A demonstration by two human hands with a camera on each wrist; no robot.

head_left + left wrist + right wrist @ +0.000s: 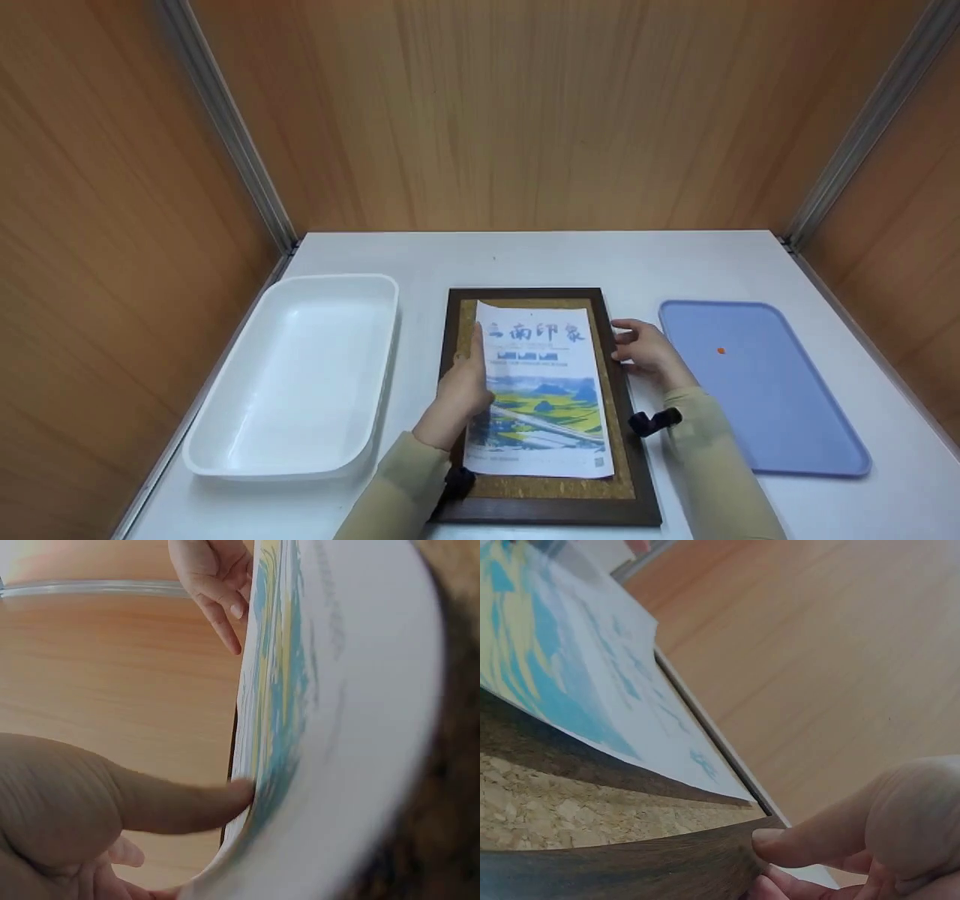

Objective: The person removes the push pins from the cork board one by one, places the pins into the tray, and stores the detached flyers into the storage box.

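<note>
A cork board in a dark wooden frame lies flat in the middle of the white table. A printed poster sheet, with blue characters and a yellow-green landscape, rests on the cork. My left hand lies along the sheet's left edge with straight fingers; in the left wrist view a fingertip touches the slightly raised paper edge. My right hand rests against the frame's right side, and its fingertip touches the frame's outer edge. Neither hand holds anything.
A deep white tray stands left of the board. A flat blue tray lies to the right with a small orange pin on it. Wooden walls close in the table at the back and both sides.
</note>
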